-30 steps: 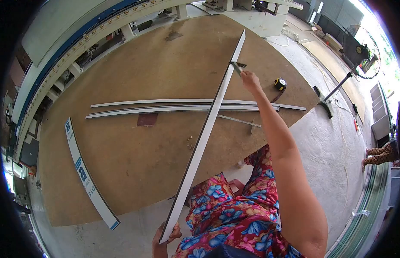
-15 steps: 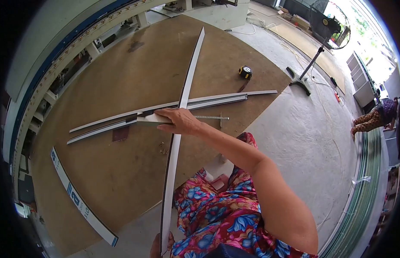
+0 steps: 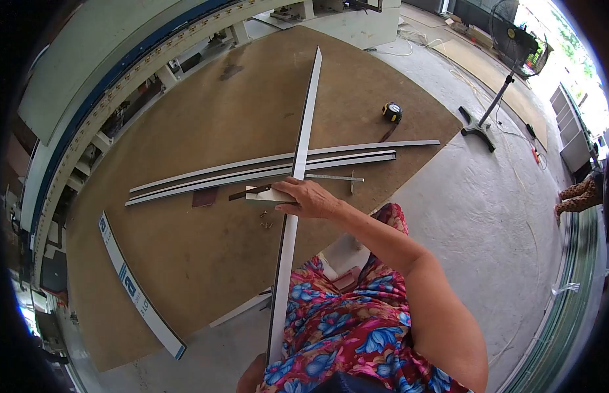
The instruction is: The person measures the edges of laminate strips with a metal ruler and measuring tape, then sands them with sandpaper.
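A long pale metal strip (image 3: 286,262) runs from the lap up across the brown board (image 3: 180,262). My right hand (image 3: 309,198) is closed over a light block (image 3: 268,195) that lies across this strip, with a dark blade-like piece (image 3: 242,194) at its left end. At the bottom edge, my left hand (image 3: 252,373) is beside the strip's lower end, its fingers hidden. Beneath the strip, other long profiles (image 3: 206,181) lie crosswise. A thin metal ruler (image 3: 337,177) sits right of my right hand. Small screws (image 3: 266,223) lie below the block.
A tape measure (image 3: 392,112) lies at the upper right of the board, and a printed white strip (image 3: 137,288) at the left. A standing fan (image 3: 514,46), stacked green-edged sheets (image 3: 553,308) and part of another person (image 3: 576,195) are to the right. A machine (image 3: 121,78) borders the upper left.
The whole view has shifted, with the scene now further right. The dark piece at the block's end stands clear of the crosswise profiles, and my left hand's fingers have dropped out of sight.
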`<state>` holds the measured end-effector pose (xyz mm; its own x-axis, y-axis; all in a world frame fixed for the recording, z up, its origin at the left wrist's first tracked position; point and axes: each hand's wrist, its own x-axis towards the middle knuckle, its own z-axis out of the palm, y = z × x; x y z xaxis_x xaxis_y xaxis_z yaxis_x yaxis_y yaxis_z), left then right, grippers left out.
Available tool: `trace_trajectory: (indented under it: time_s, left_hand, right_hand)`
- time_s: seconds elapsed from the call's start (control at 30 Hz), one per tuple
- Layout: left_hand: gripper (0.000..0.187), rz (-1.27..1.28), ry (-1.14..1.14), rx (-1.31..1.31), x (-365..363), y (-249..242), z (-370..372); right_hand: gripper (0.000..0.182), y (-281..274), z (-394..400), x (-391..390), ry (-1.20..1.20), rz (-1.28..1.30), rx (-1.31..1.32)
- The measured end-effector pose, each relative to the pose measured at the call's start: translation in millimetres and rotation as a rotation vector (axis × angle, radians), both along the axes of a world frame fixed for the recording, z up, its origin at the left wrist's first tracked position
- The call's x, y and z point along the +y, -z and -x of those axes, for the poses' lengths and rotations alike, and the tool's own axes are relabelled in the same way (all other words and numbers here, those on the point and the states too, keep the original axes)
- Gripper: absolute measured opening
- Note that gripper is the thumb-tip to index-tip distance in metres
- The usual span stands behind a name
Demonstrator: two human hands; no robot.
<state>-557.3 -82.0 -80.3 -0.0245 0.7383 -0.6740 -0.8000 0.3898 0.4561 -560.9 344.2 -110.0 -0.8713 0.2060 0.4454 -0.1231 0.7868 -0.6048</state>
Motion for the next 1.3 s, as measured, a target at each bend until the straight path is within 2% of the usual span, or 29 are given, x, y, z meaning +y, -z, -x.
trace_trajectory:
  time_s: [0.13,0.2,0.3,0.4,0.5,0.7,0.8,1.0,1.1,1.2,1.3]
  left_hand:
    - [0.071,-0.002,0.095,0.230,34.8,-10.3,4.6]
    - [0.071,-0.052,0.245,0.302,19.2,57.8,28.6]
    - [0.064,0.062,0.365,0.553,71.7,29.2,27.1]
    - [0.056,0.119,0.317,0.760,104.6,25.8,21.7]
    - [0.055,0.198,0.264,0.811,110.7,33.7,29.4]
    - [0.043,0.195,0.226,0.832,62.9,30.8,25.0]
    - [0.041,0.281,0.272,0.892,33.9,21.1,19.9]
    - [0.045,0.331,0.322,1.078,-4.6,10.6,11.4]
    - [0.044,0.440,0.315,1.130,9.5,6.1,-0.7]
    - [0.042,0.621,0.215,1.127,19.7,18.9,-13.0]
    - [0.040,0.775,0.154,1.255,27.0,18.8,-19.4]
  right_hand:
    - [0.053,-1.3,-9.4,-9.9,0.029,0.045,-0.028]
    - [0.053,-4.1,-14.2,-17.1,0.023,0.058,-0.029]
    - [0.053,-9.6,-22.0,-33.8,0.008,0.105,-0.054]
    - [0.053,-12.4,-21.2,-56.3,-0.022,0.135,-0.047]
    - [0.053,-13.0,-21.5,-76.9,-0.061,0.131,-0.036]
    - [0.049,-20.4,-16.1,-114.3,-0.187,0.227,-0.100]
    - [0.049,-21.6,-16.3,-139.2,-0.263,0.242,-0.129]
    - [0.050,-19.6,-18.0,-179.2,-0.435,0.299,-0.166]
    - [0.050,-12.4,-20.8,-187.0,-0.445,0.288,-0.216]
    - [0.050,-9.9,-24.8,-183.4,-0.457,0.346,-0.238]
    - [0.051,-17.4,-27.3,-168.3,-0.417,0.328,-0.261]
